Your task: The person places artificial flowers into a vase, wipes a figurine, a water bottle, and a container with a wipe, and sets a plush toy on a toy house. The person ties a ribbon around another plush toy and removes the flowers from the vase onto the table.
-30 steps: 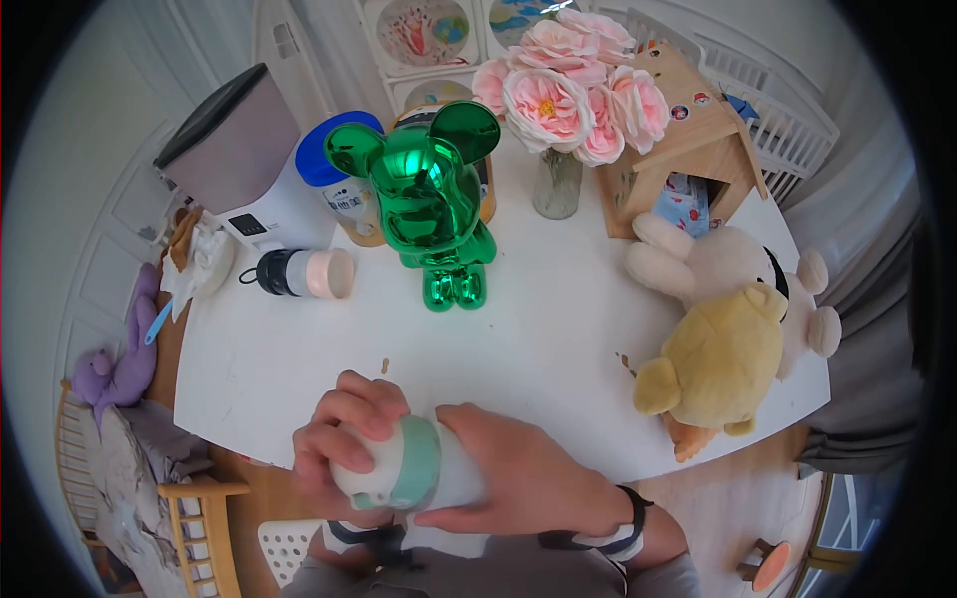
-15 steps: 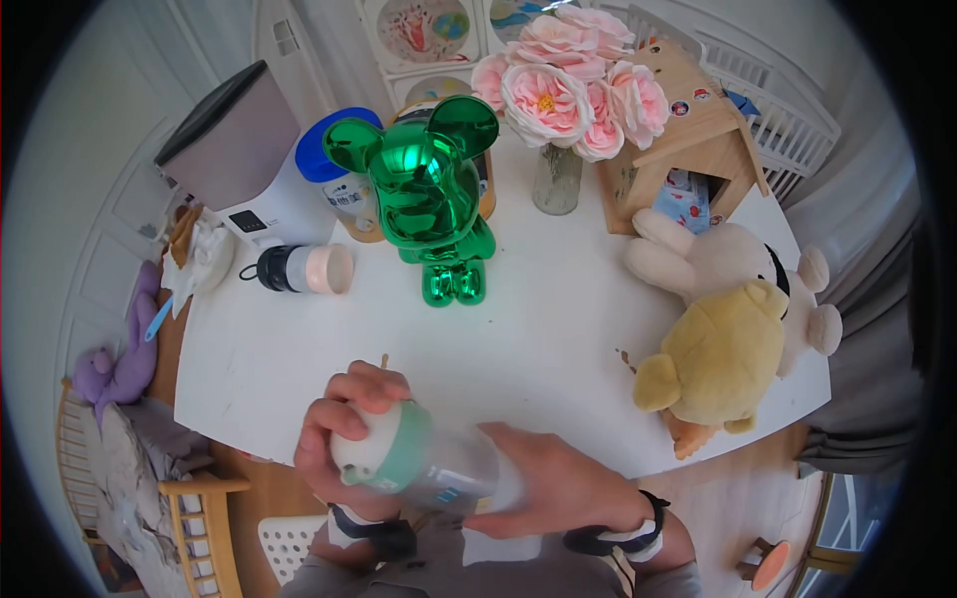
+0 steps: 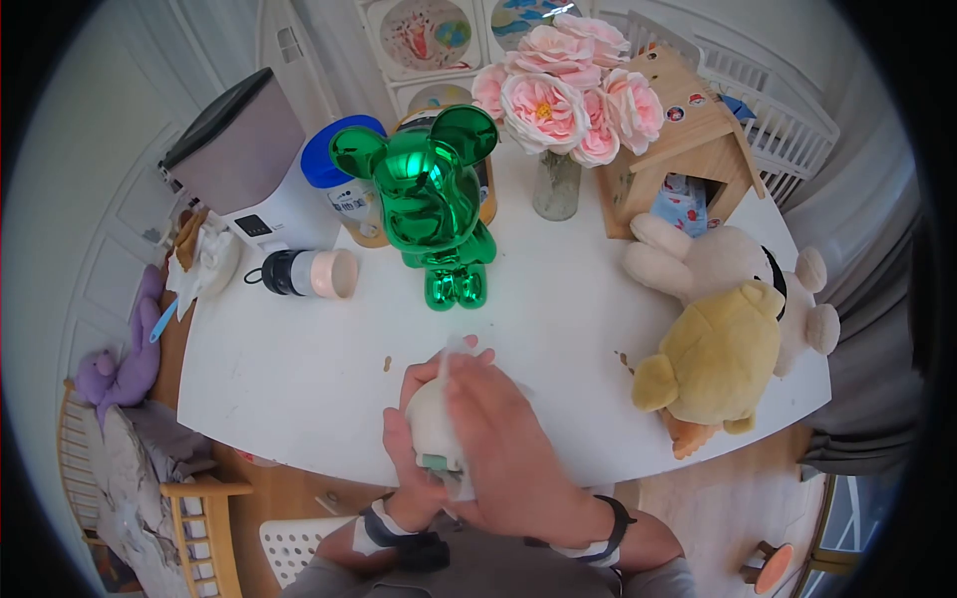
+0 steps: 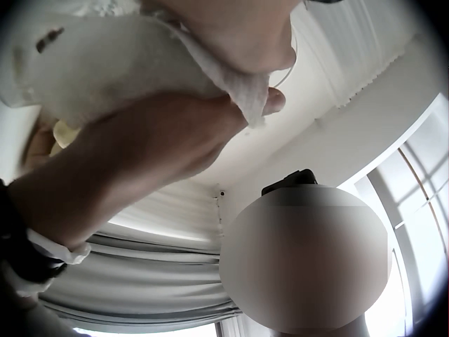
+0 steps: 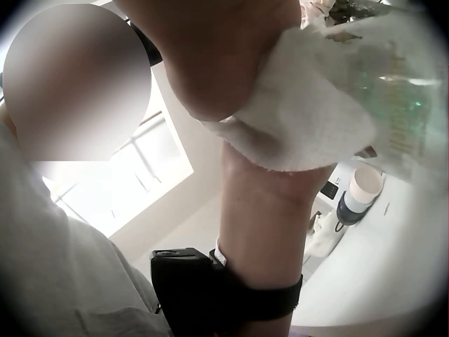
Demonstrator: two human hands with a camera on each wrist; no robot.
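Note:
In the head view, a bottle with a white, rounded cap [image 3: 431, 427] and a pale green band lies between both hands near the table's front edge. My left hand [image 3: 407, 460] grips it from the left, thumb along the near side. Across its other side lies my right hand [image 3: 518, 448], holding a thin white cloth [image 3: 457, 357] against it. The left wrist view shows the bottle's translucent body [image 4: 119, 67] and a loose corner of the cloth [image 4: 245, 95]. In the right wrist view the cloth [image 5: 302, 119] covers part of the clear bottle [image 5: 403, 98].
Beyond the hands stands a shiny green bear figure [image 3: 434, 209]. A black and pink cup [image 3: 309, 273], blue-lidded tub [image 3: 344, 174] and white appliance [image 3: 249, 159] are left. Flowers [image 3: 558, 100] and a wooden house [image 3: 678, 149] stand behind; plush toys [image 3: 723, 349] lie right.
The bottle has turned, its cap now pointing more toward the camera. My left hand has moved right, and my right hand has moved left and up over the bottle, close against the left.

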